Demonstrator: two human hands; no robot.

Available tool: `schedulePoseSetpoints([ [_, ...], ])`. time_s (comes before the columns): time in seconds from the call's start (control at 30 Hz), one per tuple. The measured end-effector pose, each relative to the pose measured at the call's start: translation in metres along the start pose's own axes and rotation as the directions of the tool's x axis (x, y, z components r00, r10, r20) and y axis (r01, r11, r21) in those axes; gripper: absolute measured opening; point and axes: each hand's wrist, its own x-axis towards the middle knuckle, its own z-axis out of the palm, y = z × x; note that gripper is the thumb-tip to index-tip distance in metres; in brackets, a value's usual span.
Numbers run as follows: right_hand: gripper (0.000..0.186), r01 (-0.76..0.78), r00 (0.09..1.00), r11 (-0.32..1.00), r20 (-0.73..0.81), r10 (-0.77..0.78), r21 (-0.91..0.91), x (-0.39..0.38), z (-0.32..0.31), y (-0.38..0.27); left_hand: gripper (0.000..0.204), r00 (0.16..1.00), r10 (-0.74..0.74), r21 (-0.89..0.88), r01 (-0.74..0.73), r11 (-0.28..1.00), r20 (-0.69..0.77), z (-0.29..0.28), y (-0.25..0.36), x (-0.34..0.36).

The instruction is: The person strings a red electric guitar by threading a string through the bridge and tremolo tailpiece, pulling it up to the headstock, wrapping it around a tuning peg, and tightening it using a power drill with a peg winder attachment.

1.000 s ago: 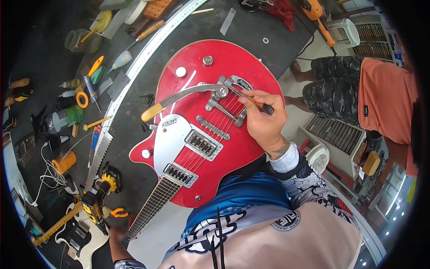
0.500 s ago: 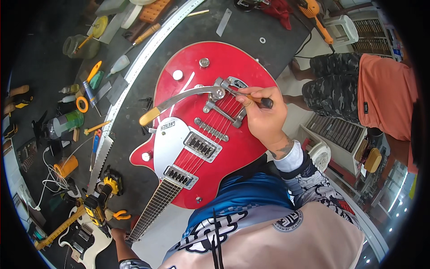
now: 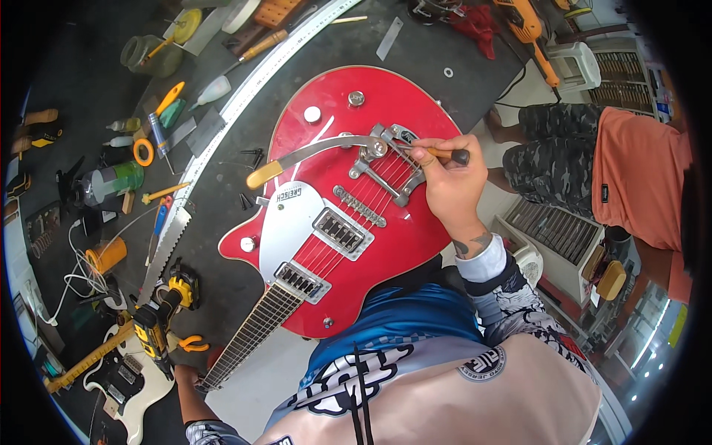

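A red electric guitar (image 3: pixel 400 245) with a white pickguard lies face up, its body against my lap and its neck toward the lower left. My right hand (image 3: pixel 454 182) is closed on a slim tool (image 3: pixel 460 156) with a brown, black-ended handle. The tool's thin tip is at the strings by the metal vibrato tailpiece (image 3: pixel 386 167); its exact kind is hidden by my fingers. From the tailpiece a vibrato arm (image 3: pixel 319 153) with a cream tip reaches left over the body. My left hand (image 3: pixel 185 374) is at the far end of the neck (image 3: pixel 248 326), fingers hidden.
A cordless drill (image 3: pixel 153 334), a handsaw (image 3: pixel 165 252) and a white guitar body (image 3: pixel 126 386) lie on the left of the black bench. A long metal ruler (image 3: pixel 256 78) stretches behind the guitar. Another person's camouflage shorts (image 3: pixel 549 148) show at the right.
The view has shifted slightly, so the guitar and bench things sit a little differently in the picture. My right hand still holds the tool at the tailpiece.
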Motion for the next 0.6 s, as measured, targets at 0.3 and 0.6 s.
schedulePoseSetpoints([
  [0.3, 0.029, -0.084, 0.996, 0.996, 0.017, 0.085, -0.024, 0.011, -0.008, -0.007, 0.021, 0.995, 0.042, 0.222, -0.061, 0.973, 0.090, -0.004, 0.030, 0.007],
  [0.6, 0.026, 0.005, 0.990, 0.998, -0.142, -0.013, -0.058, 0.050, -0.025, -0.039, 0.017, 0.961, 0.262, 0.455, -0.275, 0.847, 0.093, -0.009, 0.030, 0.009],
])
